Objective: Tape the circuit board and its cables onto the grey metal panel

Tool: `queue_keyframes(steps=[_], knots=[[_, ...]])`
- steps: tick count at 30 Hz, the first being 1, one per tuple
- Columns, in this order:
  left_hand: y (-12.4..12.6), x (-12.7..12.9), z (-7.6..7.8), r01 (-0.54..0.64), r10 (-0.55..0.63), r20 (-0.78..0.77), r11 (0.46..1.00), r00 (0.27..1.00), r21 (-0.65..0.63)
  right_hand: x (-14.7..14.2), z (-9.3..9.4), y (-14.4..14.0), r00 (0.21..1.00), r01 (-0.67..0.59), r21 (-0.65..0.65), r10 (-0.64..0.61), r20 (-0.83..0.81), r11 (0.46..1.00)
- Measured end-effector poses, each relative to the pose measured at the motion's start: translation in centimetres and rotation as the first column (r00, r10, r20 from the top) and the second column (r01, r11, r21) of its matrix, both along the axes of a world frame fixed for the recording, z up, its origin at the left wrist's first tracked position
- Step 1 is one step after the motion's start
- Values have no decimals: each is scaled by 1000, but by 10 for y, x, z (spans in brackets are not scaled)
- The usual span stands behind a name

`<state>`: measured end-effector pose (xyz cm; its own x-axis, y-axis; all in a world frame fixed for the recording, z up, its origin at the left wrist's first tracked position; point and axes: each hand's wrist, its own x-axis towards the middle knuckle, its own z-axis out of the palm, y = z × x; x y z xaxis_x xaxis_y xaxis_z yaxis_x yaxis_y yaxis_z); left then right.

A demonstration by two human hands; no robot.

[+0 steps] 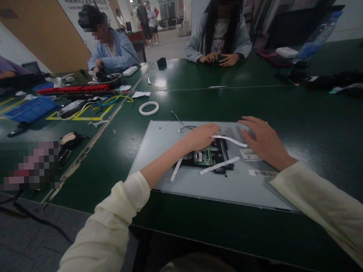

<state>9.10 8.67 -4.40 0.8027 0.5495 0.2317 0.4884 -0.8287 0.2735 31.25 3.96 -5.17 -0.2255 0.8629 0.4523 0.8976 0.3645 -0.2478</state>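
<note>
A flat grey metal panel [177, 179] lies on the green table in front of me. At its middle sits a black plastic bracket [220, 154] with a green circuit board [203, 156] in it. My left hand [203, 136] bends over the bracket's far side, fingers together on the left end of a white tape strip [231, 139]; its fingertips are partly hidden. My right hand [260, 141] hovers over the panel's right part, fingers stretched, thumb close to that strip's free end. Two more tape strips, a near one [220, 165] and a left one [176, 170], cross the bracket's edges.
A white tape roll [148, 108] lies beyond the panel. A thin cable [177, 118] sticks out at the panel's far edge. Leftward are a blue tray [33, 109], wires and tools. Two people sit across the table; a water bottle [319, 36] stands far right.
</note>
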Motion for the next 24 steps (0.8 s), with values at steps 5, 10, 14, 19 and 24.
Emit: queue_keyframes(steps=[5, 10, 14, 19, 24], knots=[[0, 0, -1, -4, 4, -4, 1000, 1000, 13, -18, 25, -22, 841, -64, -337, -130, -524, 939], [-1, 0, -1, -29, 29, -5, 999, 1000, 32, -29, 32, -29, 719, -260, -721, -370, -588, 642], [-2, 1, 1, -21, 22, -23, 999, 999, 40, -30, 35, -31, 634, -364, -662, -346, -692, 655], [-3, 1, 3, -41, 43, -46, 998, 998, 37, -30, 38, -35, 638, -455, -607, -236, -732, 652], [-3, 0, -2, -68, 68, 11, 996, 998, 50, -26, 33, -36, 594, -524, -539, -172, -786, 660]])
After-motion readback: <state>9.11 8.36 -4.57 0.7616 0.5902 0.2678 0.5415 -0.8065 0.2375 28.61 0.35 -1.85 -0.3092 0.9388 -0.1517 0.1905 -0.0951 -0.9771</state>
